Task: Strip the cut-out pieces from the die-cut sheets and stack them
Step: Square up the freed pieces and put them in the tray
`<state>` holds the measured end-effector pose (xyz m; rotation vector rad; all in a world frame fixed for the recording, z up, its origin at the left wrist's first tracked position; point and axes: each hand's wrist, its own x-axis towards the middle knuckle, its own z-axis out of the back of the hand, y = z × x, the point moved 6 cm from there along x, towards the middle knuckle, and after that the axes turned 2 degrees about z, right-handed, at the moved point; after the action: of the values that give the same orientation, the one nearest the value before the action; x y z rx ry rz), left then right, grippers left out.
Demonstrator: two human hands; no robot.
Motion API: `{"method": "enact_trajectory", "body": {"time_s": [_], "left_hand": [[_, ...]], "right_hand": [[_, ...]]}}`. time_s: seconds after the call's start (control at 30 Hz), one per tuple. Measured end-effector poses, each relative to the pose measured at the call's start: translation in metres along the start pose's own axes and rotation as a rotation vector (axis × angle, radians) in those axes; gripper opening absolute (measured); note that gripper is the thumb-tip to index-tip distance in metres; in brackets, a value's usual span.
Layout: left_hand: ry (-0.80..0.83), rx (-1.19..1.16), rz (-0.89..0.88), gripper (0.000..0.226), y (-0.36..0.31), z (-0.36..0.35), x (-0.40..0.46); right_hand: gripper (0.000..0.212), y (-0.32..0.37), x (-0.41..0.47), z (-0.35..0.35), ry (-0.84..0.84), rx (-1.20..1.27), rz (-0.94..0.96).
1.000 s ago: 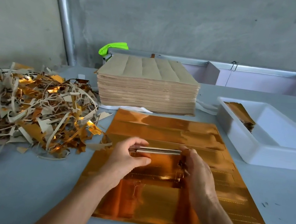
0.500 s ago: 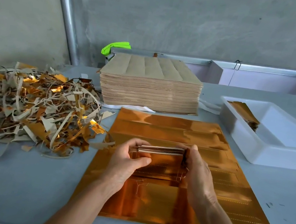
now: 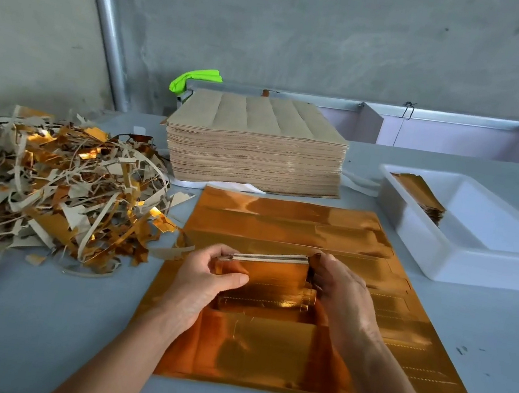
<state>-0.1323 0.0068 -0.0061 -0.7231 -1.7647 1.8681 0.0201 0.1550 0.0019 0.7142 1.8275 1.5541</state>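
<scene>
While both hands squared a small bundle over the work, the bench read as follows, left to right. At nine o'clock lay a loose heap of grey-and-gold card trimmings (image 3: 50,188), stripped waste by the look of it. At twelve o'clock stood a tall block of stacked grey-brown card sheets (image 3: 255,148), reverse side up, with a fluorescent green object (image 3: 196,81) behind it; what it was, could not tell. At centre lay the flat gold-foil die-cut sheet (image 3: 296,232), perforation lines visible toward its right edge.

The left hand (image 3: 205,282) gripped the left end of a thin stack of gold-faced cut-out pieces (image 3: 269,267), thumb across the front face, fingers curled behind. The right hand (image 3: 342,296) held the right end, fingers wrapped round it. The stack stood on edge, just above the sheet's middle.

At two o'clock sat a white rectangular plastic tub (image 3: 464,260) holding a pile of finished gold pieces (image 3: 423,195) in its far left corner.

Judgement: step in hand was aligning freed pieces. Next move likely calls for carrying the bundle right to the tub, keeping edges flush and pressure even, since slick foil faces could slide apart.
</scene>
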Motion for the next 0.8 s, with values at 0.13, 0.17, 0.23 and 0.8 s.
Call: {"method": "enact_trajectory", "body": {"time_s": [0.13, 0.17, 0.23, 0.8], "left_hand": [[-0.009, 0.008, -0.011, 0.023, 0.002, 0.004, 0.001], [-0.006, 0.022, -0.014, 0.022, 0.002, 0.003, 0.002], [-0.025, 0.057, -0.012, 0.023, 0.003, 0.001, 0.003], [0.059, -0.436, 0.234, 0.015, -0.016, -0.025, -0.004]], "right_hand": [[0.031, 0.001, -0.001, 0.001, 0.084, -0.082, 0.029], [0.035, 0.003, -0.004, -0.001, 0.126, -0.169, 0.076], [0.044, 0.007, -0.008, -0.005, 0.173, -0.29, 0.165], [0.016, 0.0, -0.002, -0.029, 0.129, 0.371, -0.119]]}}
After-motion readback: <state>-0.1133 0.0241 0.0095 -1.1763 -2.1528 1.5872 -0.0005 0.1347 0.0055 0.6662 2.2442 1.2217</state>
